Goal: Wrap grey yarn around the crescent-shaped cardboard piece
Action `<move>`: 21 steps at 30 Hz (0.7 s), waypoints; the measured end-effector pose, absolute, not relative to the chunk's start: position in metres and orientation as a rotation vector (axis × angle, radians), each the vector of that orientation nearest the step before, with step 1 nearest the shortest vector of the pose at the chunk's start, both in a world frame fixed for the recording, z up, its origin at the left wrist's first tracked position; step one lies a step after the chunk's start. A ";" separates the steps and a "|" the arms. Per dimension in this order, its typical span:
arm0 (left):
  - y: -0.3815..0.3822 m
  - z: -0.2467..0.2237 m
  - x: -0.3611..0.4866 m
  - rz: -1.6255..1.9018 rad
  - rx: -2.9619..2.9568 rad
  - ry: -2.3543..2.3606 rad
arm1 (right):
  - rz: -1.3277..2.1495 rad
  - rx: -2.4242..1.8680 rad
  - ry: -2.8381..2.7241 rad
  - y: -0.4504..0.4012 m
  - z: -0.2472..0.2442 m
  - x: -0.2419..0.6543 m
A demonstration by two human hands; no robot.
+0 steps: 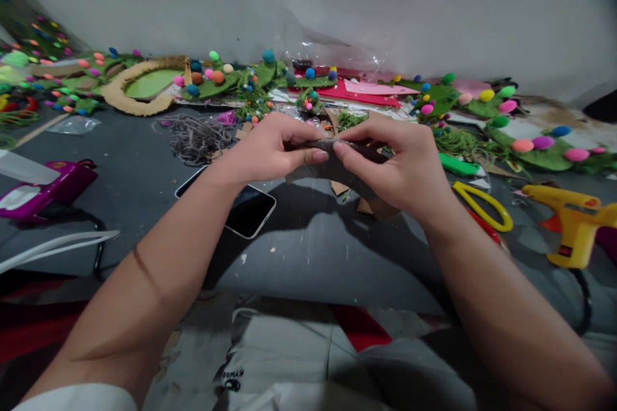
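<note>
A curved dark grey strip (357, 181) is held above the dark table by both of my hands. My left hand (279, 148) pinches its upper edge between thumb and fingers. Close beside it, my right hand (395, 157) pinches the same strip, thumb tip near the left thumb. The strip arches down to the right beneath my right hand, where its end looks brown. What it is made of cannot be told. Below my left forearm lies a phone (250, 210) with a dark screen, partly covered by the arm.
Grey yarn (195, 137) and a brown ring (137, 87) lie at the left, beyond a purple glue gun (53, 187). On the right are yellow-handled scissors (483, 205), a green cutter (457, 165) and a yellow glue gun (571, 218). Green leaves with pompoms line the wall.
</note>
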State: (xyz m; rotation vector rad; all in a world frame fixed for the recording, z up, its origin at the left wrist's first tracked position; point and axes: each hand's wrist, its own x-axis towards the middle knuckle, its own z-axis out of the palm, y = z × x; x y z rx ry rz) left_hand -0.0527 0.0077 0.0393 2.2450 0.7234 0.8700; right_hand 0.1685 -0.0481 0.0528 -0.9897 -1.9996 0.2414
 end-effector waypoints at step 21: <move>0.001 0.043 -0.052 0.882 2.289 0.756 | 0.263 -1.018 -2.123 -0.047 0.059 0.169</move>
